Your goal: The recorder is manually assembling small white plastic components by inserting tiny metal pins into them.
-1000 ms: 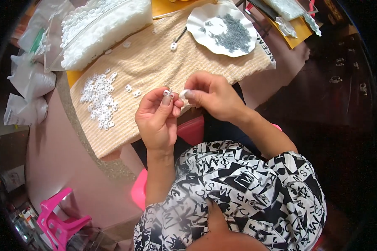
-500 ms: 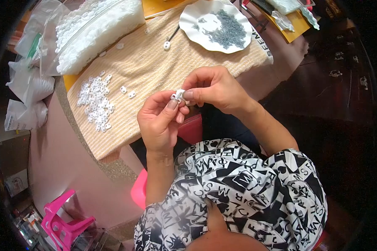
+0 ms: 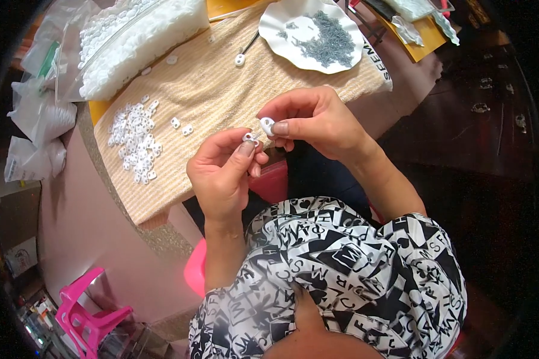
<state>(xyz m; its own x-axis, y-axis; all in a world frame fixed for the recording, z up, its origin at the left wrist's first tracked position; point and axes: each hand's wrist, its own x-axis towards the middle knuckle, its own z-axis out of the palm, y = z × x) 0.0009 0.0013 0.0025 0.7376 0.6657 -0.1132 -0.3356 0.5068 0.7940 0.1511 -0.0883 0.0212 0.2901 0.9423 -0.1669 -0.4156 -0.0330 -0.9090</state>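
My left hand (image 3: 221,179) pinches a small white plastic piece with two holes (image 3: 249,138) between thumb and forefinger. Just to its right, my right hand (image 3: 326,125) grips a larger white oval plastic piece (image 3: 267,125) showing a dark opening. A narrow gap separates the two pieces, held above the near edge of a yellow-striped cloth (image 3: 221,96). On the cloth at left lies a heap of small white two-holed pieces (image 3: 135,140). A couple of loose two-holed pieces (image 3: 187,130) rest between that heap and my left hand.
A scalloped white plate (image 3: 274,43) holds many small grey pins (image 3: 332,43) at the far side. A large clear bag of white parts (image 3: 144,45) stands at far left. A dark thin rod (image 3: 251,42) lies beside a white two-holed piece. A pink stool (image 3: 87,308) stands lower left.
My hands have drawn slightly apart. The white pieces, pressed together before, are now separate, one in each hand.
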